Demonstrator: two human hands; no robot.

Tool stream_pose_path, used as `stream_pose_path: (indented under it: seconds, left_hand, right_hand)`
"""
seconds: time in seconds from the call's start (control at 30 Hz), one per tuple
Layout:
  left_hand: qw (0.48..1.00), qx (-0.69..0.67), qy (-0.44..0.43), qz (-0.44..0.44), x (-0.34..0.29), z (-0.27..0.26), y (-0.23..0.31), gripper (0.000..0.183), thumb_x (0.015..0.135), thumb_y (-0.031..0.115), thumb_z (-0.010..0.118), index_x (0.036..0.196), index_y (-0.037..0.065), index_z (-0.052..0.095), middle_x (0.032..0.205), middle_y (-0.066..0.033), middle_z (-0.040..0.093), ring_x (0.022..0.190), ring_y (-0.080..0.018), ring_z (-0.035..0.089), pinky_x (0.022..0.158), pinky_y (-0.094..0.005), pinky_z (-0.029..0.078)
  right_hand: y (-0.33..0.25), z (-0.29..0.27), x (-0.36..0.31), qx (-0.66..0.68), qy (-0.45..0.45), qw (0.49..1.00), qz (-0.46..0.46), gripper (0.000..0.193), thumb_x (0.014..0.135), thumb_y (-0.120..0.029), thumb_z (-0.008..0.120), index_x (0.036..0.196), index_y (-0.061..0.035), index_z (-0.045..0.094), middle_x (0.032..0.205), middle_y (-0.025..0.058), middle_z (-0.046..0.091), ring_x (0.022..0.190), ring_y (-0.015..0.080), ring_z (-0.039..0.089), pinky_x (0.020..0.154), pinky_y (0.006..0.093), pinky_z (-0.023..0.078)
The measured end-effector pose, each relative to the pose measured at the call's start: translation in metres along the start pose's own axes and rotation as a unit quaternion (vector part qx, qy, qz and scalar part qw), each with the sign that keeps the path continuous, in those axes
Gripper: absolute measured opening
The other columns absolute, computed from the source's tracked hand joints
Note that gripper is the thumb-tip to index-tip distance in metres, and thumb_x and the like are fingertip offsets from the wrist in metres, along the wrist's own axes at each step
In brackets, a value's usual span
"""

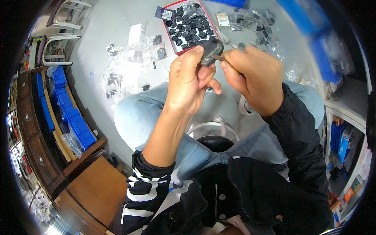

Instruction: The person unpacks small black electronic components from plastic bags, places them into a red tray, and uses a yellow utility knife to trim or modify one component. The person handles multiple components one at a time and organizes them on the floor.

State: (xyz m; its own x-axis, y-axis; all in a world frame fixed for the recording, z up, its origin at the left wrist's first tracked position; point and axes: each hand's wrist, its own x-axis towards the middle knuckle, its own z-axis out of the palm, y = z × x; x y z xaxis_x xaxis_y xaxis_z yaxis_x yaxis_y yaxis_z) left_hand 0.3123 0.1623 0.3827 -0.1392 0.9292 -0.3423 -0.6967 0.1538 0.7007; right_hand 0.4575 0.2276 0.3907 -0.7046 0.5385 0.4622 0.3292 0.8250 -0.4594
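Far left: wooden cabinet (33, 133) with drawers, row of blue bins (66, 111) stacked along its top edge, a clear bag beside them. Two white plastic chairs (58, 43) above that, upper left. Brown wooden surface (98, 188) at lower left.

Floor (105, 35) is pale grey. Small clear bags (137, 53) of dark parts are scattered on it, left of centre.

Left hand (190, 80): raised in front of the knees, fingers curled shut around a dark key fob shell (211, 51). Thumb and index finger pinch it near the top, the other fingers fold under. The shell sits high in centre view, over the lower edge of the red tray, held in the air and not resting on anything.

Red tray (178, 49) on the floor just behind the hands, full of black fob shells and small dark parts. A packet lies at its upper left corner.

Right hand (256, 76): closed in a fist-like pinch on a thin metal tool (220, 58). Tool tip touches the shell's right side. Can't tell what kind of tool, most of it is hidden in the hand.

More bagged dark parts (254, 23) on the floor right of the tray. Blue crate (309, 23) at upper right, blurred.

Below the hands: knees in blue jeans (137, 113), black jacket sleeve (297, 137) on the right arm, black-and-white sleeve pushed up on the left arm. White stool frame (213, 127) with black seat between the legs.

Far right: white shelf unit (344, 117) with coloured boxes inside.
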Motion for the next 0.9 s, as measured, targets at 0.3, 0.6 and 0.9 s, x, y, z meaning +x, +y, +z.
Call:
stream_pose_path:
  seconds: [0.3, 0.6, 0.9]
  left_hand:
    - [1.000, -0.017, 0.004, -0.019, 0.002, -0.003, -0.001, 0.027, 0.089, 0.023, 0.044, 0.072, 0.003, 0.050, 0.050, 0.0026, 0.036, 0.040, -0.0057, 0.030, 0.040, -0.0286, 0.045]
    - [1.000, 0.009, 0.014, 0.004, 0.000, 0.000, 0.001, 0.025, 0.089, 0.022, 0.044, 0.073, 0.004, 0.051, 0.050, 0.0025, 0.035, 0.039, -0.0055, 0.029, 0.039, -0.0276, 0.044]
    - [0.997, 0.049, 0.053, 0.034, 0.003, 0.004, -0.002, 0.025, 0.088, 0.020, 0.045, 0.071, 0.003, 0.051, 0.050, 0.0019, 0.036, 0.039, -0.0054, 0.029, 0.037, -0.0277, 0.044]
  right_hand:
    - [0.001, -0.006, 0.005, -0.018, 0.008, 0.999, 0.037, 0.008, 0.080, -0.022, 0.056, 0.079, -0.0142, 0.054, 0.057, 0.0080, 0.051, 0.052, 0.0253, 0.053, 0.045, 0.0367, 0.041]
    - [0.016, -0.003, 0.008, -0.040, 0.056, 0.995, 0.067, 0.009, 0.078, -0.021, 0.059, 0.077, -0.0131, 0.055, 0.054, 0.0103, 0.050, 0.050, 0.0270, 0.053, 0.043, 0.0379, 0.040]
    - [-0.001, -0.003, 0.006, -0.063, 0.044, 0.996, 0.048, 0.008, 0.075, -0.017, 0.061, 0.073, -0.0119, 0.054, 0.052, 0.0081, 0.046, 0.049, 0.0255, 0.051, 0.042, 0.0359, 0.039]
